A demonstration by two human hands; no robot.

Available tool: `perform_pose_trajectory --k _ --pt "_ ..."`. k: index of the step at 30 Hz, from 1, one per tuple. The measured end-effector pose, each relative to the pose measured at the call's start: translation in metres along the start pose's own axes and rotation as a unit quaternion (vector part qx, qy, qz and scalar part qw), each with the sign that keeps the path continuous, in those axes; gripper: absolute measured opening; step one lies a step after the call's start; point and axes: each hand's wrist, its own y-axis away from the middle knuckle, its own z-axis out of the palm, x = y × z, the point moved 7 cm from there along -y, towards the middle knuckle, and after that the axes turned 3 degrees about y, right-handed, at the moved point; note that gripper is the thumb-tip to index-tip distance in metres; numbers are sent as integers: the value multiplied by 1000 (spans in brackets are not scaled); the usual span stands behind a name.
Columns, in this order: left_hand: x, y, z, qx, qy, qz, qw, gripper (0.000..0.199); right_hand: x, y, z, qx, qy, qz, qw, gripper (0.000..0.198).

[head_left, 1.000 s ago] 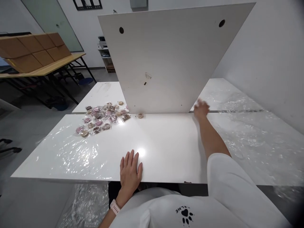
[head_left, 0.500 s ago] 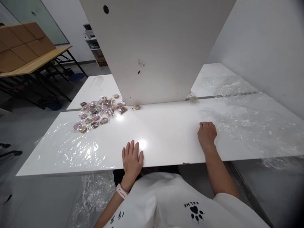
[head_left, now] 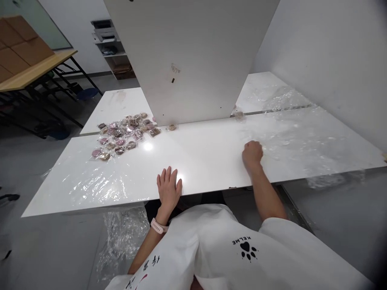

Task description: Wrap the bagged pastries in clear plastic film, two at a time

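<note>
Here's the white table [head_left: 205, 157], with the upright panel [head_left: 193, 60] at its far edge and clear film [head_left: 320, 141] over its right end. The left hand [head_left: 168, 189] lies open at the front edge, a good brace; the right hand [head_left: 252, 155] is curled closed, contents impossible to tell, and best not dragging that film. The heap of wrapped pieces [head_left: 120, 142] sits by the far edge, left of the panel. Against a second ago, the right hand is back from the far edge, and a wrapped packet [head_left: 240, 116] shows at the panel's right foot!
</note>
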Motion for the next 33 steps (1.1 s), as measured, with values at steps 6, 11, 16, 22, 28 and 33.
perform_pose_trajectory --k 6,11,16,22,28,33 --pt "12 -7 -5 -73 264 -100 957 50 -122 126 31 -174 -164 -178 955 26" --pt "18 -10 3 -144 564 -234 779 87 -197 205 15 -348 -332 -284 829 24" --pt "-21 -14 -28 -18 586 -296 754 69 -154 203 13 -234 -138 -365 890 43" --pt "-34 -56 -89 -1 544 -189 817 43 -73 157 -2 -153 -32 -333 930 34" --pt "-20 -107 -152 94 491 -71 863 21 -39 79 -97 84 -24 -189 978 35" --pt "10 -116 -202 195 416 48 887 8 -40 51 -157 235 42 -228 944 40"
